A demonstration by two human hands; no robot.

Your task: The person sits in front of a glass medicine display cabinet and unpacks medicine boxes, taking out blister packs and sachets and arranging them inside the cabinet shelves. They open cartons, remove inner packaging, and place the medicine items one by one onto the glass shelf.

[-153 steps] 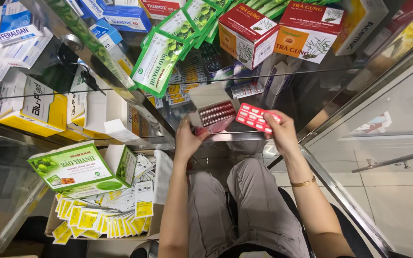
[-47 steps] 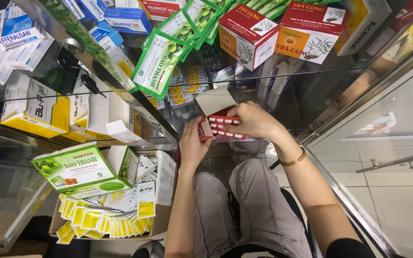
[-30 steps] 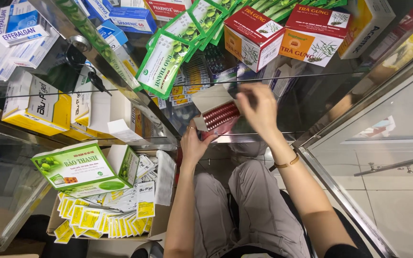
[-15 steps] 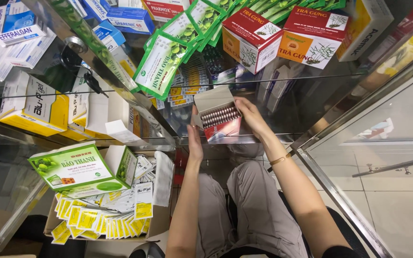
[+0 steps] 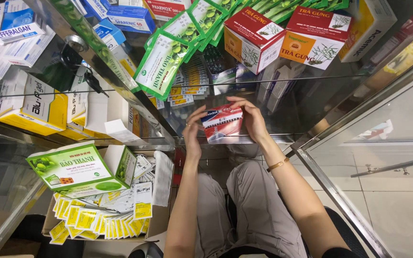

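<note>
While both hands meet at the centre of the head view, they share one small red and white cardboard medicine box (image 5: 222,123) with a stack of blister strips showing at its lower end. The left hand (image 5: 193,131) cups the box from nine o'clock, fingers (image 5: 198,116) curled round its left edge and thumb underneath, so the pack is braced from below. The right hand (image 5: 253,119) closes on it from three o'clock, fingertips arched over the top right corner; this looks like a steadying hold that keeps the flap end squared while the strips sit inside. Each grip is thus grasping the box, neither slack nor clenched empty, and the box lies directly between the two palms, touching both.

Its place is just above the front edge of the glass shelf (image 5: 273,95), over the person's grey-trousered knees (image 5: 259,200). At eleven o'clock from the box hang green and white sachets (image 5: 161,64); at one o'clock stand two red and orange cartons (image 5: 283,36). At eight o'clock, lower down, a green and white carton (image 5: 75,167) rests on an open cardboard tray of yellow and white sachets (image 5: 106,217), well apart from either hand. A thin gold bracelet (image 5: 277,165) circles the right wrist.
</note>
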